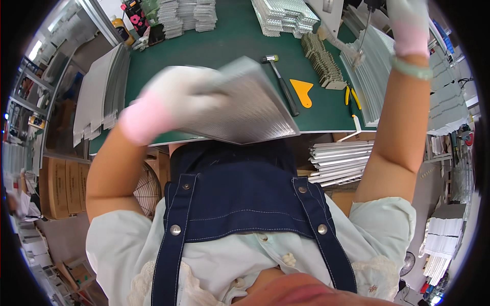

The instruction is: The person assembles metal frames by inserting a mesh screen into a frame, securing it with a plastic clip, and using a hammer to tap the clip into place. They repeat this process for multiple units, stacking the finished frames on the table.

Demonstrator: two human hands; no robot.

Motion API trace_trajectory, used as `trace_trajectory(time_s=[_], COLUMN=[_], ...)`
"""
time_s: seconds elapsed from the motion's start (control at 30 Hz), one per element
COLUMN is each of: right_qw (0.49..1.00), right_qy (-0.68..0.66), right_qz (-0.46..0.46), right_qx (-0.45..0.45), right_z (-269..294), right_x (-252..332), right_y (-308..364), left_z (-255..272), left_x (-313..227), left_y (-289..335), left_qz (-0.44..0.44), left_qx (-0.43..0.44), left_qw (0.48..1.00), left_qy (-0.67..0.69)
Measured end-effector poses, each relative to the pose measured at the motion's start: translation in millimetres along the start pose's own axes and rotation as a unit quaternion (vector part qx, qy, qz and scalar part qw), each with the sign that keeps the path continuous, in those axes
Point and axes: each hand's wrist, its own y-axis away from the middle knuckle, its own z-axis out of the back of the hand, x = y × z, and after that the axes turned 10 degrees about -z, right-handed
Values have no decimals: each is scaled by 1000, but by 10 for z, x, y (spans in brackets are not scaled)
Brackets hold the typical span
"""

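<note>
My left hand [189, 97], in a white glove with a pink cuff, is closed on the edge of a flat silvery mesh panel [250, 109]. The panel is tilted over the near edge of the green worktable, and blur softens its outline. My right hand [408, 23], gloved the same way, reaches up at the top right, beside a black tool [374, 4] with a thin shaft. Its fingers are cut off by the picture's edge, so its grip is hidden. Below that hand lies a stack of ribbed silvery panels [375, 71].
On the green table [229, 51] lie a hammer [283, 86], a yellow scraper [302, 93], yellow-handled pliers [351, 99] and a row of small brownish metal pieces [322, 61]. Panel stacks [102, 86] stand at the left and back. Metal strips [339, 158] sit below the table edge.
</note>
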Motion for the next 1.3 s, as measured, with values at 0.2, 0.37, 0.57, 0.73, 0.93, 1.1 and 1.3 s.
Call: trace_trajectory(time_s=[0.2, 0.37, 0.57, 0.73, 0.93, 1.1, 1.3], right_qw=[857, 685, 710, 843, 930, 826, 803], right_qy=[-168, -68, -261, -91, -164, 64, 5], right_qz=[-274, -318, -408, -134, -194, -144, -237], right_qx=[403, 651, 512, 513, 267, 541, 547], right_z=[-789, -1448, -1575, -1650, -1537, -1614, -1572], right_x=[598, 960, 1261, 1412, 1487, 1352, 1117], right_y=[1982, 2712, 1942, 1077, 827, 1212, 1861], left_z=[505, -333, -479, -452, -470, -434, -597], left_x=[165, 740, 906, 917, 950, 902, 563], left_y=[1591, 1868, 1969, 1985, 1976, 1950, 1294], left_qz=[210, 355, 332, 354, 332, 334, 40], left_qx=[-513, -364, -424, -409, -423, -409, -211], left_qw=[829, 861, 835, 835, 839, 847, 950], left_qy=[77, 29, 110, 95, 79, 53, -225])
